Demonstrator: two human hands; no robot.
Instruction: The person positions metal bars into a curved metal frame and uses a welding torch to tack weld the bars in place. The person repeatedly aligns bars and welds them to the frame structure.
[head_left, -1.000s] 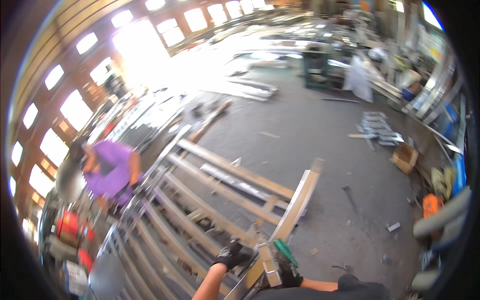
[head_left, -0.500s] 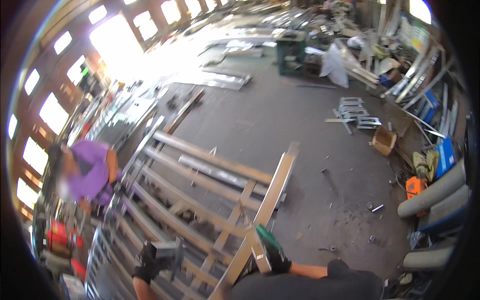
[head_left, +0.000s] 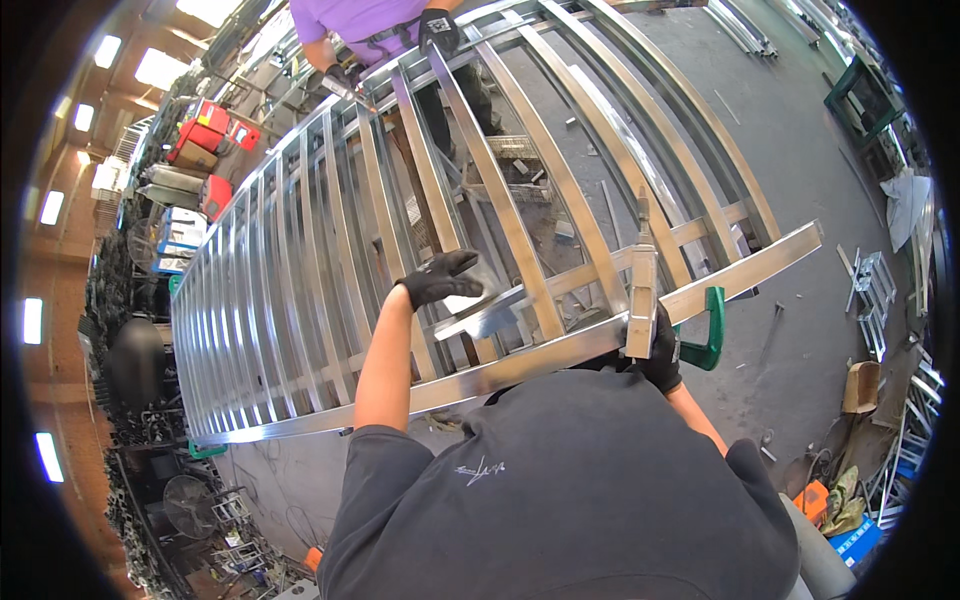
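Observation:
A large metal frame [head_left: 470, 378] with several long parallel bars lies in front of me. My left hand [head_left: 440, 280], in a black glove, reaches over its near rail. The fingers curl at the edge of a shiny metal angle piece [head_left: 482, 318], which is partly washed out by glare. My right hand [head_left: 662, 355], also gloved, is by the rail near its right end, closed behind a short upright tan-grey bar-shaped tool [head_left: 642, 290] with a narrow tip. The palm is hidden. A green clamp [head_left: 714, 330] grips the rail just right of that hand.
Across the frame, a person in a purple top [head_left: 365, 20] works with gloved hands, one holding a tool [head_left: 345, 90]. Red machines [head_left: 205, 130] and a fan [head_left: 188, 505] are on the left. Metal racks [head_left: 870, 300] and a cardboard box [head_left: 860, 388] lie on the right.
My view has swung left and closer over the frame. My left hand has come with the metal angle piece to the near rail. The other person now appears at the top.

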